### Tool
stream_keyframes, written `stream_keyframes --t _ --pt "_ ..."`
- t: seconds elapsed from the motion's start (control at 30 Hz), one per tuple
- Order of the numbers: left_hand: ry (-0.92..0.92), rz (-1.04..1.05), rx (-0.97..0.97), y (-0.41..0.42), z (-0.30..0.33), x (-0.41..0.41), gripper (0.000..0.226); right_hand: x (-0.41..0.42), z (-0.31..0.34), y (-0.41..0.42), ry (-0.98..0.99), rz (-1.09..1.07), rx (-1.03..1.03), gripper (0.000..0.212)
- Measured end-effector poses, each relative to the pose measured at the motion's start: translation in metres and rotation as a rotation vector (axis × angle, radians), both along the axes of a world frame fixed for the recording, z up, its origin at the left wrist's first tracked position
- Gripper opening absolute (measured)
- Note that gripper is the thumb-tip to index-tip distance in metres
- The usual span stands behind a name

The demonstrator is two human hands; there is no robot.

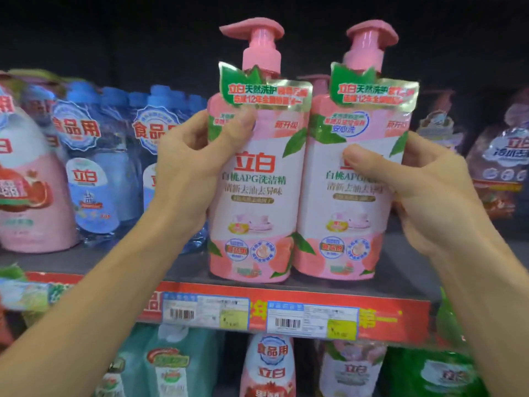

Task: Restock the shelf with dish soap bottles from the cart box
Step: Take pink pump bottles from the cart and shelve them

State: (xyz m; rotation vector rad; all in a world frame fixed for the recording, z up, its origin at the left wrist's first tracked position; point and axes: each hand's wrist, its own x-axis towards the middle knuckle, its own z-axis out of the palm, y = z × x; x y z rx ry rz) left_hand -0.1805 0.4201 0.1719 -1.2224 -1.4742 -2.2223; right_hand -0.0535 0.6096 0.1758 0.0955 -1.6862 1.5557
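Both bare forearms reach up from below, the left hand (189, 156) curled round the left pink pump bottle (253, 179) with its thumb pressed on the label, the right hand (415, 179) clamped the same way on the right pink pump bottle (355, 190). Side by side and touching, the two bottles stand upright at the front edge of the shelf (400, 270), above the price tags (312, 319). Blue bottles (94, 167) crowd the shelf to the left.
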Motion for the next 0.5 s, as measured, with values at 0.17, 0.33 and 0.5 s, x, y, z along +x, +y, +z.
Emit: stream_keyframes --t 0.17,0.33,0.5 --pt "0.058 0.034 0.011 -0.001 -0.001 -0.004 0.022 -0.006 -0.003 -0.002 0.013 0.000 -0.012 0.050" --pt "0.128 0.076 0.030 0.003 -0.014 0.002 0.030 0.003 -0.013 0.000 0.026 -0.014 0.058 0.050" --pt "0.103 0.146 0.011 0.009 -0.023 0.008 0.038 0.008 -0.017 0.005 0.042 -0.018 0.094 0.056"
